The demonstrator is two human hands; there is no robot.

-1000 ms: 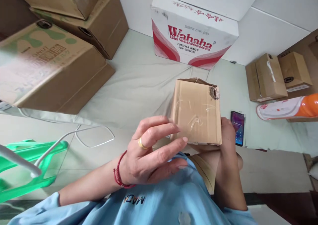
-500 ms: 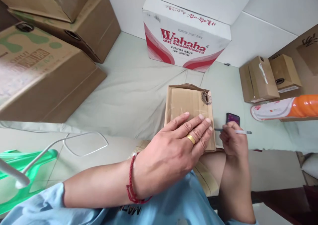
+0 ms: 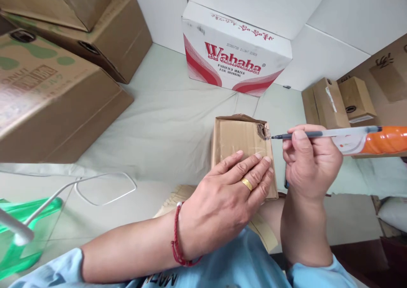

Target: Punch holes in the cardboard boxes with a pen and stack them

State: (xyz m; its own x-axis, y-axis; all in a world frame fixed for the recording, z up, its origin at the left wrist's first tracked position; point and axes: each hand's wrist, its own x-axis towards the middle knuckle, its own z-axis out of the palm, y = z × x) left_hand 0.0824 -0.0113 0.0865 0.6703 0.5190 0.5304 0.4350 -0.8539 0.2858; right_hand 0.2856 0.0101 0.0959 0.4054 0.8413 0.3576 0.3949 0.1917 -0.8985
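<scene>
The person's left hand, palm down with its fingers held close together, lies flat across the near part of a small brown cardboard box and grasps nothing. A plain gold-coloured ring sits on one of its fingers, and a red braided cord bracelet circles the wrist. The small box is just beyond the body in a pale blue shirt, its far flap edge slightly lifted. Around a hole near the box's one o'clock corner runs a dark, rough-edged ring.

At the box's three o'clock side, the right hand is closed on a slim pen with a clear barrel and dark grip, pinched between thumb and fingers in a writing hold. The pen points toward nine o'clock, its tip at the box's edge just beside the dark ring; whether it touches the cardboard cannot be told.

From the small box, a white-and-red "Wahaha" water carton stands at twelve o'clock on a pale green cloth sheet. A large brown carton with green patches lies toward ten o'clock, and a pair of smaller brown boxes stands at two o'clock. An orange-and-white bottle lies at three o'clock, partly behind the right hand and pen.
</scene>
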